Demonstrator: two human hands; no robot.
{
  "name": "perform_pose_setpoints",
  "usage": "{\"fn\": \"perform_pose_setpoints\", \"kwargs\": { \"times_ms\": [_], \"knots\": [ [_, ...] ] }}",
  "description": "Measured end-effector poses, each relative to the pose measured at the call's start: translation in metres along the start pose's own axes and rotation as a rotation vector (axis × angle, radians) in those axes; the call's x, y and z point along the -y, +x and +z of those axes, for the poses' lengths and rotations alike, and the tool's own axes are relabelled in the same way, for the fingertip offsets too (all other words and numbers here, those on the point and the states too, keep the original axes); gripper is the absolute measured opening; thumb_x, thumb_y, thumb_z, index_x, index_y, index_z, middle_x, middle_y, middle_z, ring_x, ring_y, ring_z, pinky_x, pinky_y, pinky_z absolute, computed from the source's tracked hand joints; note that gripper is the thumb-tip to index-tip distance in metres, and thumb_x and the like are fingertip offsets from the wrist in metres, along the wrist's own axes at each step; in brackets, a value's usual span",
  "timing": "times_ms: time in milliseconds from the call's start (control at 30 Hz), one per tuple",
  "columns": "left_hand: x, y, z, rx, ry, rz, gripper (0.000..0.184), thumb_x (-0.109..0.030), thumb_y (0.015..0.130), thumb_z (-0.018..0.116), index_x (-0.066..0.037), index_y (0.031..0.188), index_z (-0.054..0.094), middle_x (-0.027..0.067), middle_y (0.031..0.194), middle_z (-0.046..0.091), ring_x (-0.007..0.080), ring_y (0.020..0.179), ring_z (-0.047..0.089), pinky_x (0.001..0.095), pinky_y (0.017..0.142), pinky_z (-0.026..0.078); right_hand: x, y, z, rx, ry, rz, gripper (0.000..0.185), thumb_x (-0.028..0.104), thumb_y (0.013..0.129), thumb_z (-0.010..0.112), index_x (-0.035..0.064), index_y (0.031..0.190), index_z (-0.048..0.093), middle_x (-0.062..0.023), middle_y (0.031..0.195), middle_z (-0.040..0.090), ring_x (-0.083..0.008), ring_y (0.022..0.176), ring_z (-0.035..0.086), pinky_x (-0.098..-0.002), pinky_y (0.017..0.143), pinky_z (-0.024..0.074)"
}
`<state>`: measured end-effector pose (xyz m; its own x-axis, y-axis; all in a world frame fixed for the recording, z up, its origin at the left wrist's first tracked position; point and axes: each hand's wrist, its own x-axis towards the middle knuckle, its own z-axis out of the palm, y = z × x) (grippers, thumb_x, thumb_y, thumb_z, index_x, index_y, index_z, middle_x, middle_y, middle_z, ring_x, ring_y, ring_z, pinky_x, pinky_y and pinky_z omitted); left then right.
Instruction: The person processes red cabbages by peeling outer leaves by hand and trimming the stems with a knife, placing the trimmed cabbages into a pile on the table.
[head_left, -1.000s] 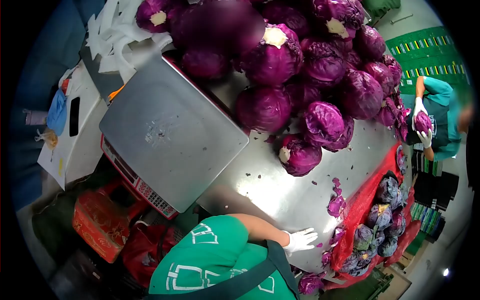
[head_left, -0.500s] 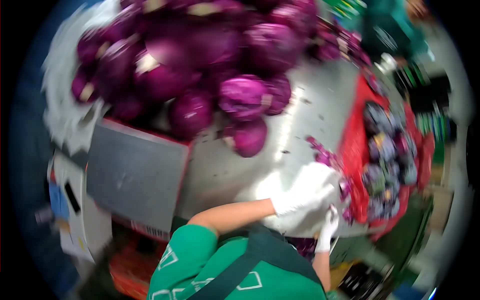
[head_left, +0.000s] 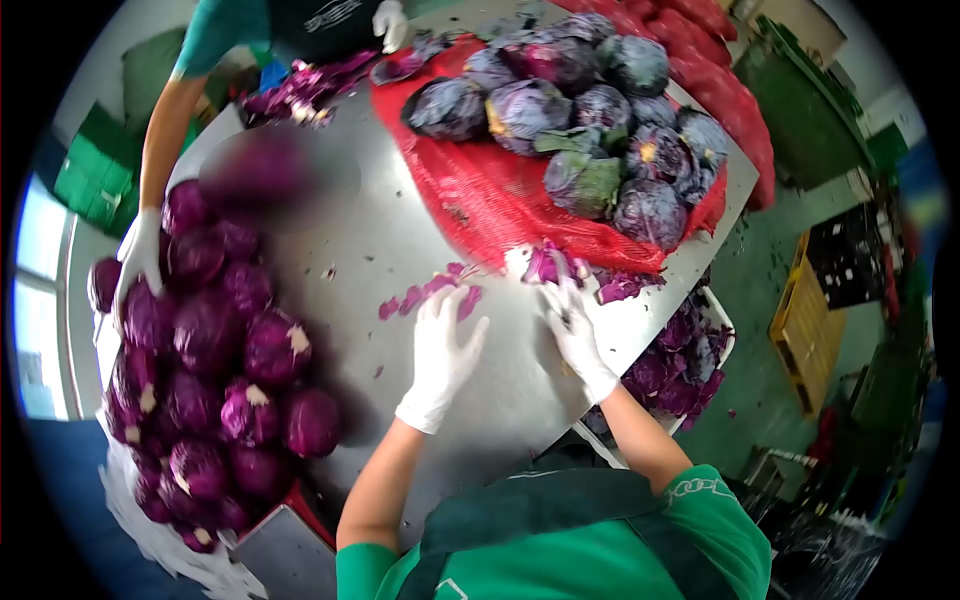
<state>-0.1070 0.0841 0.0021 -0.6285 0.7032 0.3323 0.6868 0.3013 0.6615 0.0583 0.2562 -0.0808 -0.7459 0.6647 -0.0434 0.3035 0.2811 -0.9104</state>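
Observation:
My left hand (head_left: 442,352), in a white glove, is open over the metal table (head_left: 340,250), thumb apart from the fingers. Purple cabbage leaf scraps (head_left: 437,290) lie at its fingertips. My right hand (head_left: 575,335), gloved too, has its fingers bent beside a small heap of leaf trimmings (head_left: 548,264). A thin greyish shape shows at those fingers, but I cannot make out what it is. Just beyond both hands, a red mesh sack (head_left: 480,205) lies spread under several untrimmed red cabbages (head_left: 530,115) with dull outer leaves.
Shiny trimmed cabbages (head_left: 205,330) are piled at the left. A co-worker's gloved hand (head_left: 142,260) touches that pile; the other hand (head_left: 390,25) is near the sack. A white bin (head_left: 722,318) of leaves stands below the table's right edge. Beyond are full red sacks (head_left: 700,75).
My view has swung to the right, so the trimmed pile now appears at the left and the sack ahead. My left hand's fingers are now spread near the scraps. A co-worker's hand has come into view.

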Motion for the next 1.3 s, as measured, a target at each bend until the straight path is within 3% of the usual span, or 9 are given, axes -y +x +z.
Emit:
{"fn": "perform_pose_setpoints", "kwargs": {
  "times_ms": [100,200,367,500,700,800,1000,1100,1300],
  "knots": [
    [-0.027,0.061,0.016,0.035,-0.019,0.105,0.038,-0.011,0.084,0.07,-0.004,0.12,0.058,0.0178,0.121,0.06,0.0352,0.116,0.056,0.0418,0.1,0.045,-0.015,-0.038,-0.059,-0.279,0.253,0.106,0.062,0.002,0.095,0.059,0.0048,0.151,0.032,-0.013,0.149,0.043,-0.0189,0.136,0.039,-0.0311,0.111,0.0306],
    [-0.068,0.13,0.063,0.108,-0.118,0.363,0.032,-0.01,0.087,0.065,0.0,0.117,0.06,0.0196,0.118,0.063,0.0366,0.111,0.06,0.042,0.098,0.048,-0.101,-0.088,-0.122,-0.663,-0.021,0.205,0.039,0.006,0.098,0.056,0.0035,0.137,0.054,-0.0084,0.148,0.046,-0.0211,0.139,0.038,-0.0347,0.114,0.0288],
    [-0.115,0.243,0.172,0.42,0.078,0.68,0.016,-0.015,0.09,0.059,0.0,0.092,0.063,0.0166,0.104,0.066,0.0338,0.105,0.062,0.0418,0.088,0.05,-0.097,-0.121,-0.157,-0.815,0.107,0.292,0.033,0.009,0.101,0.051,0.0034,0.134,0.054,-0.0097,0.137,0.053,-0.0228,0.129,0.049,-0.0334,0.11,0.0332],
    [-0.07,0.275,0.207,0.013,0.47,0.701,0.023,-0.027,0.093,0.056,-0.01,0.081,0.065,0.0074,0.085,0.067,0.0247,0.097,0.063,0.0412,0.08,0.048,-0.083,-0.106,-0.135,-0.73,0.197,0.267,0.032,0.005,0.101,0.051,0.0018,0.133,0.054,-0.0064,0.135,0.055,-0.0185,0.124,0.051,-0.03,0.107,0.0364],
    [-0.055,0.211,0.123,0.092,0.288,0.271,0.021,-0.029,0.092,0.061,-0.008,0.095,0.062,0.0093,0.093,0.062,0.0315,0.093,0.06,0.0438,0.073,0.05,-0.007,-0.059,-0.125,-0.563,0.23,0.113,0.032,-0.001,0.097,0.051,-0.0019,0.129,0.056,-0.0121,0.131,0.057,-0.0215,0.121,0.054,-0.0323,0.104,0.0397],
    [-0.034,0.169,0.092,0.157,0.153,0.066,0.055,-0.032,0.078,0.078,-0.003,0.118,0.053,0.0169,0.111,0.056,0.0386,0.104,0.055,0.0461,0.089,0.048,0.011,-0.015,-0.105,-0.411,0.315,-0.044,0.035,0.001,0.097,0.053,-0.0009,0.132,0.054,-0.0138,0.136,0.054,-0.0167,0.102,0.06,-0.03,0.091,0.0468],
    [0.009,0.153,0.091,0.358,0.061,-0.174,0.106,-0.023,0.066,0.083,0.003,0.147,0.02,0.033,0.13,0.047,0.0485,0.115,0.053,0.0491,0.097,0.047,0.035,0.105,-0.047,-0.283,-0.043,0.057,0.09,0.036,0.087,0.075,-0.0006,0.152,0.025,-0.0218,0.126,0.06,-0.0216,0.106,0.061,-0.0304,0.095,0.046],
    [0.017,0.174,0.082,0.361,0.037,-0.267,0.117,-0.037,0.059,0.088,0.004,0.147,0.022,0.0359,0.13,0.048,0.0489,0.117,0.054,0.046,0.098,0.048,0.041,0.149,-0.042,-0.193,0.027,0.2,0.109,0.06,0.076,0.075,0.0011,0.153,0.024,-0.0344,0.13,0.055,-0.0424,0.119,0.058,-0.0405,0.1,0.0451],
    [0.028,0.203,0.096,0.292,-0.062,-0.284,0.111,-0.054,0.057,0.09,0.013,0.131,0.04,0.0303,0.128,0.053,0.0391,0.123,0.053,0.042,0.105,0.043,0.052,0.197,-0.033,-0.165,0.235,0.084,0.071,0.049,0.08,0.076,0.0025,0.131,0.055,-0.0191,0.113,0.069,-0.0315,0.105,0.067,-0.0375,0.092,0.0496]
  ]
}}
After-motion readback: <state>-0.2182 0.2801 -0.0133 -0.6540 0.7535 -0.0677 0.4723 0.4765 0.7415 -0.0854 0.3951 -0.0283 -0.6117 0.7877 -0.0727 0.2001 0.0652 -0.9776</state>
